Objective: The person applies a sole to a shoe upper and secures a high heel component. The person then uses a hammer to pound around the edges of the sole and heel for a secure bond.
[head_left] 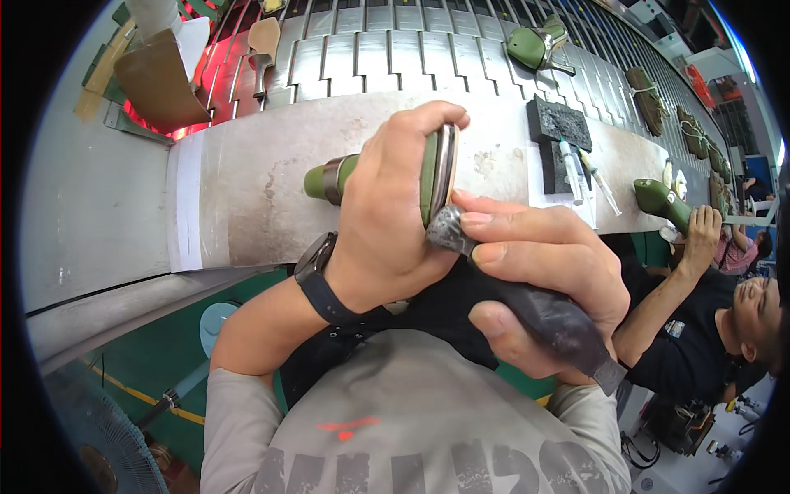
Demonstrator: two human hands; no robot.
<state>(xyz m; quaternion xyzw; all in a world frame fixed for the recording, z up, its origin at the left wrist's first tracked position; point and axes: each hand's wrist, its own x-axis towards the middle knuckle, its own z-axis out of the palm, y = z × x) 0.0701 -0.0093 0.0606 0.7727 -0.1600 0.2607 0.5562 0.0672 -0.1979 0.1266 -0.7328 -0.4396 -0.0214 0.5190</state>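
Two hands of the wearer show: the left hand (387,214) and the right hand (543,263). They share one green shoe last (362,173) and one dark brush (527,305). One wristwatch (317,272) sits at the left wrist. On the metal bench (247,198), at two o'clock, lie one black foam pad (558,123) and two pens (580,169). One co-worker (708,321) sits at three o'clock, holding one more green last (662,202). One fan (99,436) stands at seven o'clock.

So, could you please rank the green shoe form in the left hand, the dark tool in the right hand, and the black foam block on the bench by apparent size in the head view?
1. Dark tool, nearest the camera, so unsure.
2. Green shoe form, partly hidden by the left hand.
3. Black foam block, farther off.
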